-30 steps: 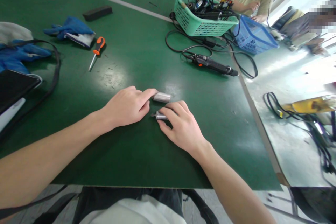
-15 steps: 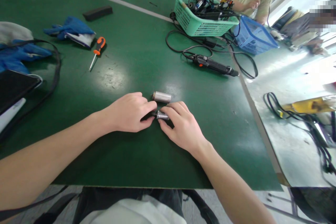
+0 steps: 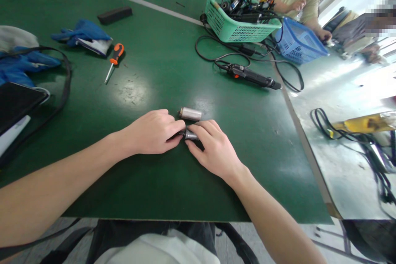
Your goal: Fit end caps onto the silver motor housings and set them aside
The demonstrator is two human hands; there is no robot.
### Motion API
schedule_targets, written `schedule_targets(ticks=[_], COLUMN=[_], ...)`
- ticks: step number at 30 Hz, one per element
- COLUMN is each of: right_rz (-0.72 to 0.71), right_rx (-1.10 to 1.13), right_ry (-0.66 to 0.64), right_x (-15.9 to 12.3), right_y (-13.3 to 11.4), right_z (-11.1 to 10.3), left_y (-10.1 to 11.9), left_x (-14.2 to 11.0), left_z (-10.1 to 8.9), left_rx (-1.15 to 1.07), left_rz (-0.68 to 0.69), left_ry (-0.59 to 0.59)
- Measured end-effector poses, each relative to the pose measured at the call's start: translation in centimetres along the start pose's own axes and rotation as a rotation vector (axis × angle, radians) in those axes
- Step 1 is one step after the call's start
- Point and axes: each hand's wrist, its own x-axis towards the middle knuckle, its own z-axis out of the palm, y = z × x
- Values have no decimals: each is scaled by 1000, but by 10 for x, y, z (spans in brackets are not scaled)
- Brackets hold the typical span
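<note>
Between the fingers and thumb of my right hand (image 3: 213,146) is a small silvery metal cylinder (image 3: 191,135), lying low over the green table. My left hand (image 3: 159,133) is closed at the cylinder's left end, pinching a thin dark piece (image 3: 180,133) there; most of that piece is hidden by the fingers. Just beyond my fingertips a second metal cylinder (image 3: 191,114) lies on its side, touched by neither hand.
An orange-black screwdriver (image 3: 114,63), blue gloves (image 3: 82,35) and a dark block (image 3: 115,15) lie to the left. At the back right are a black electric screwdriver (image 3: 252,76), a green basket (image 3: 244,31) of cabled parts and a blue basket (image 3: 300,43). A person (image 3: 297,4) sits beyond.
My hands stay almost in place, with only a slight shift of the fingers around the cylinder. Beyond the blue basket, the other person's hand has come into view at its right side.
</note>
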Motion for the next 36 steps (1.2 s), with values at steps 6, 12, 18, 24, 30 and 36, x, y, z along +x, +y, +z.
schedule_targets(ticks=[6,12,18,24,30,36], right_rz=[10,20,23,25,30,31], right_rx=[-3,1,7,-3,-2,-3], right_ry=[-16,-26,-28,-40,-33,-34], right_x=[-1,-2,-1,-1,-2,0], right_y=[2,3,2,3,3,2], right_z=[3,3,3,3,2,1], left_y=[1,2,0,0,0,1], left_x=[0,0,0,0,1,1], left_z=[0,-1,1,1,0,-2], left_rx=[3,-3,-11,-15,-10,-30], left_rz=[2,10,17,7,7,1], left_ry=[-7,-6,-4,-14,-12,-2])
